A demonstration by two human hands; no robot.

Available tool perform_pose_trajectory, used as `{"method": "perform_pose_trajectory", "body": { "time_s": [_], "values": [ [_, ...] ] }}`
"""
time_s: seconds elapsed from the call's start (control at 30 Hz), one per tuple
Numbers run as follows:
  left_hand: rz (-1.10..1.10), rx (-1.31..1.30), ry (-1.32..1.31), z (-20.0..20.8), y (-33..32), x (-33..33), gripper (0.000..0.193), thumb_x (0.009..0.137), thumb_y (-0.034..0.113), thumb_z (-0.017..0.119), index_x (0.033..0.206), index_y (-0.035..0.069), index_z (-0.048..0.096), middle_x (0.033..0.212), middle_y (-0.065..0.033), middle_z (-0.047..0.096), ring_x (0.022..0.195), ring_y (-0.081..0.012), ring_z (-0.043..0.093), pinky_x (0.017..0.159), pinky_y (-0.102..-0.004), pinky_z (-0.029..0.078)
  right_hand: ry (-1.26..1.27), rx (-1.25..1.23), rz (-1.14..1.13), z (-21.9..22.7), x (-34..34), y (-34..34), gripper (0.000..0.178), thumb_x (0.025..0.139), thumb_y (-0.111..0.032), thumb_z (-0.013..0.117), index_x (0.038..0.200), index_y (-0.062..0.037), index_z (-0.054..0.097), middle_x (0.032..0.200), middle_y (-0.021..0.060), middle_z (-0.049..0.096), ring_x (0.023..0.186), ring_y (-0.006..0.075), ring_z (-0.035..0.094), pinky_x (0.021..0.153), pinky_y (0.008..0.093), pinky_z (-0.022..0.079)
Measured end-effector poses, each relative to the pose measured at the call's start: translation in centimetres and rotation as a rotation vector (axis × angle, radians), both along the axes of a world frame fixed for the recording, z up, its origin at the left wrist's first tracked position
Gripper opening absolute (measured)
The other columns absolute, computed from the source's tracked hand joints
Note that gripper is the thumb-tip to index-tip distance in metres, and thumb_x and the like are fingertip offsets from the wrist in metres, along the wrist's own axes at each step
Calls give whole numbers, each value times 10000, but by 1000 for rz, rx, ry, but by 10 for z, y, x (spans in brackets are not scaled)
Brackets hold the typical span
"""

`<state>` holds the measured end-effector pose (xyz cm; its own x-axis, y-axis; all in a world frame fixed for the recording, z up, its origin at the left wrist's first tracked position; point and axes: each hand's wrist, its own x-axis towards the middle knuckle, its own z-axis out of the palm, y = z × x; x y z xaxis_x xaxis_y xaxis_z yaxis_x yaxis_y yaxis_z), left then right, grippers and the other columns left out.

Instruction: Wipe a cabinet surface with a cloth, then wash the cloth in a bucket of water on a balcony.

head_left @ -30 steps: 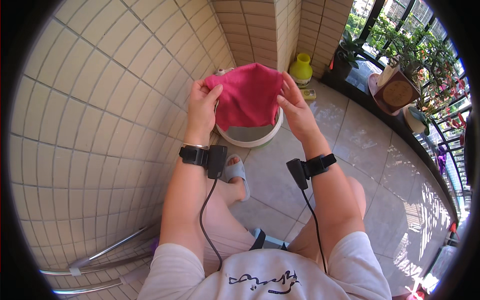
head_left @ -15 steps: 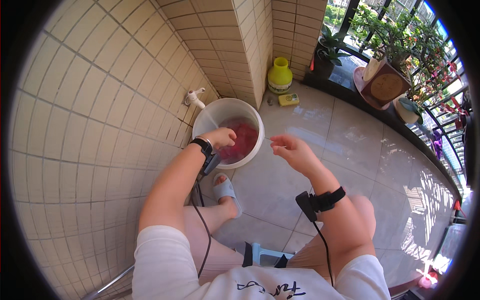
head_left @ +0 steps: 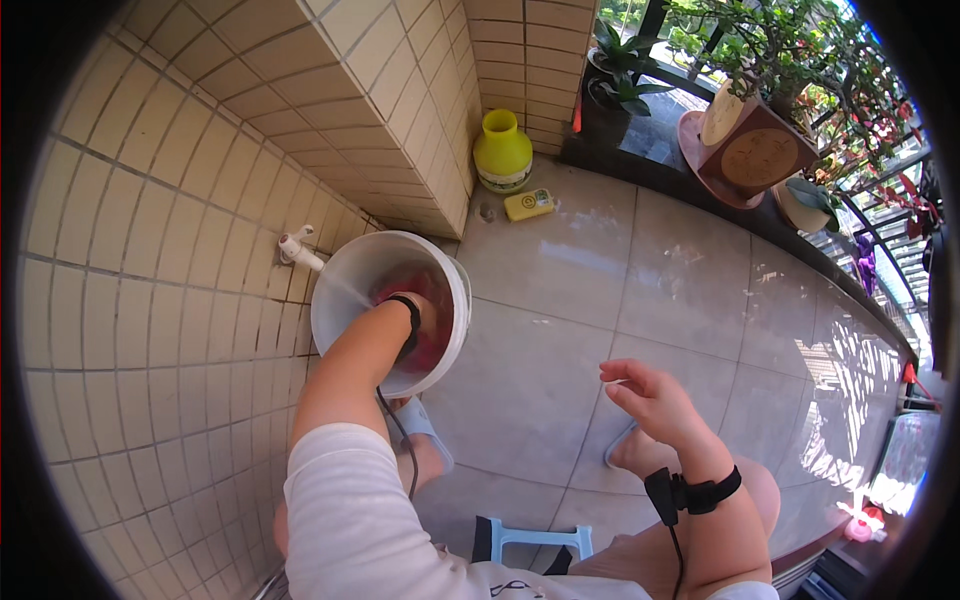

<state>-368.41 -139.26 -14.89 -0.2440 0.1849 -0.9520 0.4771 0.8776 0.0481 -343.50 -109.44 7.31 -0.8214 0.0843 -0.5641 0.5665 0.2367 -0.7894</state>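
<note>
A white bucket (head_left: 335, 290) stands by the tiled wall, with red material in water (head_left: 428, 352) inside; it looks like cloth, but I cannot make it out fully. Above its left rim a white tap (head_left: 298, 250) runs a stream of water into it. My left hand (head_left: 425, 312) is down in the bucket at the red material. Its fingers are hidden, so whether they grip anything does not show. My right hand (head_left: 655, 400) hangs over the floor to the right of the bucket, empty, thumb apart from the lightly bent fingers.
Beyond the bucket, a yellow-green bottle (head_left: 503, 150) and a yellow packet (head_left: 530, 204) are on the floor by the wall corner. Potted plants (head_left: 760, 150) line the railing ledge at right. A light blue stool (head_left: 535, 537) is below me. Black cables hang from both wrists.
My left hand has gone deeper into the bucket. My right hand has moved right and nearer to me, away from the bucket. The whole view has shifted.
</note>
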Motion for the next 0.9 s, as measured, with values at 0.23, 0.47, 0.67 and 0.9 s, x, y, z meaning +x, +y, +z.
{"method": "perform_pose_trajectory", "body": {
  "time_s": [0.23, 0.47, 0.67, 0.9],
  "values": [
    [126, 278, -112, 120, -23, 39, 263, 667, 175, 649, 895, 46, 623, 787, -67, 619, 660, -156, 580, 547, -254, 453, 174, -22, 176, -1, -14, -27, 300, 832, -171, 555, 1107, -52, 547, 1006, 90, 618, 882, 173, 602, 751, 280, 470],
    [613, 944, 195, 275, -15, 114, 198, 662, 60, 659, 832, -22, 599, 786, -64, 581, 655, -120, 562, 574, -241, 445, 425, 97, 219, -19, -37, -102, 802, 633, -257, 721, 1307, -71, 329, 1228, 225, 441, 1092, 355, 477, 910, 375, 404],
    [1115, 1544, 367, 332, -8, 175, 239, 743, -10, 590, 981, -8, 572, 903, -52, 593, 815, -137, 576, 739, -258, 458, 772, 218, -72, -42, -70, -184, 814, 596, -221, 775, 1282, -76, 362, 1254, 244, 413, 1113, 338, 463, 918, 369, 392],
    [1314, 1879, 361, 344, -17, 201, 349, 827, 162, 543, 1127, -3, 478, 1011, -86, 574, 895, -174, 569, 775, -295, 468, 655, -934, -393, 20, -70, -187, 323, 758, -138, 635, 1055, -70, 529, 855, 69, 610, 858, 205, 571, 768, 322, 449]
  ]
}}
